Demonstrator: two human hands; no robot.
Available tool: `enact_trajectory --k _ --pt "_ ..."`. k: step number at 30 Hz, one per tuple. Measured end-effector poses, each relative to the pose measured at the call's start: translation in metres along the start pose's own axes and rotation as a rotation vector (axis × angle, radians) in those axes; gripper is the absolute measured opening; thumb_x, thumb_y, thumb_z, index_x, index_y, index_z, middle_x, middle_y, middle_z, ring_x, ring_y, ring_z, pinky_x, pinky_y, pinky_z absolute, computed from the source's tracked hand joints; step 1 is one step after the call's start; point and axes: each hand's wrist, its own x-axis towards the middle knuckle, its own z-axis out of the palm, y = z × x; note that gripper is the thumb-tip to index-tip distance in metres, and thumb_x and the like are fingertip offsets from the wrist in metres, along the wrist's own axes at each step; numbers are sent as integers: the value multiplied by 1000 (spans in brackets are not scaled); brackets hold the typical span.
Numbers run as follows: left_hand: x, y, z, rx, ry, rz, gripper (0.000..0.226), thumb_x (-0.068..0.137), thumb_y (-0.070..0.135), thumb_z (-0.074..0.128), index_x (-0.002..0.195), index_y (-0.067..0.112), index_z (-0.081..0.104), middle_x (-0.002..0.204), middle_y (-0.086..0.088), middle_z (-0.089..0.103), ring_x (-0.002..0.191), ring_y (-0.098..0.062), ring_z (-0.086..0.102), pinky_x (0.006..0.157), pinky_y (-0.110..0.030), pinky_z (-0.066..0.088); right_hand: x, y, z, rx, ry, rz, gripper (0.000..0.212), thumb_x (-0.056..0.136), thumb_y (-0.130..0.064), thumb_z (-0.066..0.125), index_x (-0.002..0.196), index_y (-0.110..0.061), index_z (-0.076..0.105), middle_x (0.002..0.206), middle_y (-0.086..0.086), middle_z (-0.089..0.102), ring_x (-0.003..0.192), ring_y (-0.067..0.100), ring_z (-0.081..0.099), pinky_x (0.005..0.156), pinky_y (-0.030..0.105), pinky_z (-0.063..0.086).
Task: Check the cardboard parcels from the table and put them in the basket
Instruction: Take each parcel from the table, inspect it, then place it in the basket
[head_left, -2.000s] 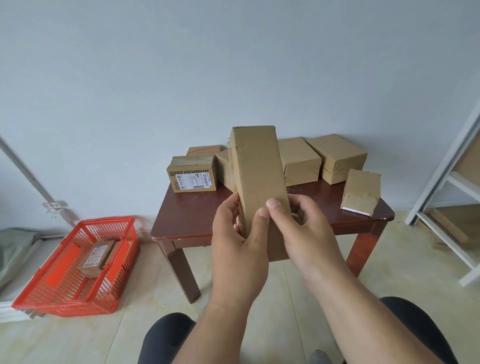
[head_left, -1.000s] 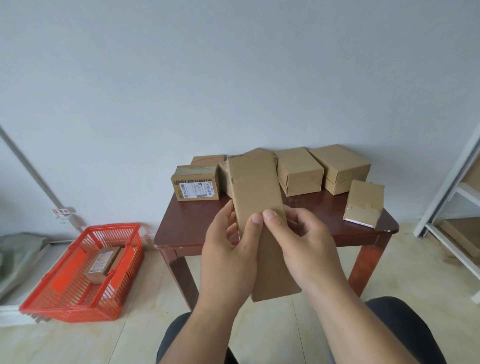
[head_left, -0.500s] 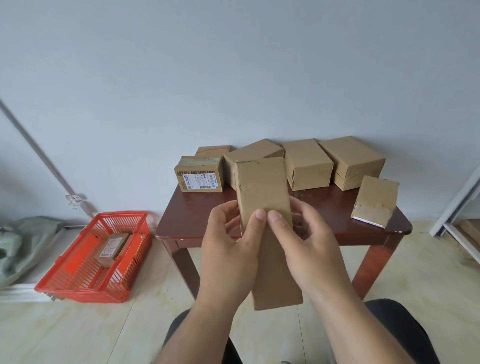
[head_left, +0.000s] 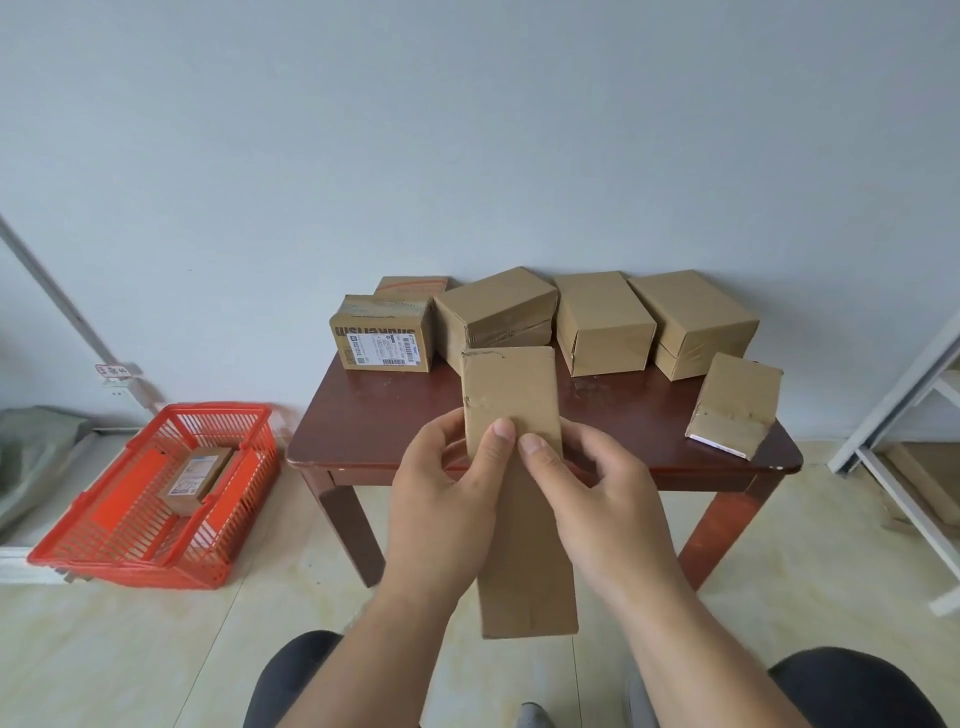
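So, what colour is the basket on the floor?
The basket is orange-red plastic with an open lattice, seen in the head view, the only one.

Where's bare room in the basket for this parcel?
The basket holds one small parcel near its middle; the orange floor on its left is bare. The table's back edge is crowded with boxes.

Both forearms reach forward from the bottom of the view, bare, and come close together. The left hand (head_left: 441, 499) and the right hand (head_left: 602, 499) grip the same long parcel (head_left: 511, 395) from its two sides. Both thumbs press on its front face, tips nearly touching, and the fingers curl behind it.
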Motion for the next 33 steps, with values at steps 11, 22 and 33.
enact_trajectory --k 11,22,33 --pt "7 -6 -4 30 -41 32 74 84 68 74 148 37 53 125 18 69 115 2 65 96 -36 60 13 -8 6 -70 65 -4 54 74 -76 67 97 -29 74 88 -18 76 81 -6 70 63 11 46" --pt "10 -15 -7 84 -37 30 62 83 79 64 132 41 65 126 15 67 113 -1 66 96 -38 60 13 -10 9 -52 56 -9 35 87 -65 71 104 -35 74 96 -18 77 89 0 72 77 30 57" --pt "22 6 -8 24 -21 14 57 73 78 60 109 34 65 108 16 74 100 3 69 88 -33 61 24 -15 23 -117 98 -70 63 75 -87 65 102 -31 72 103 -11 77 93 1 73 76 28 57"
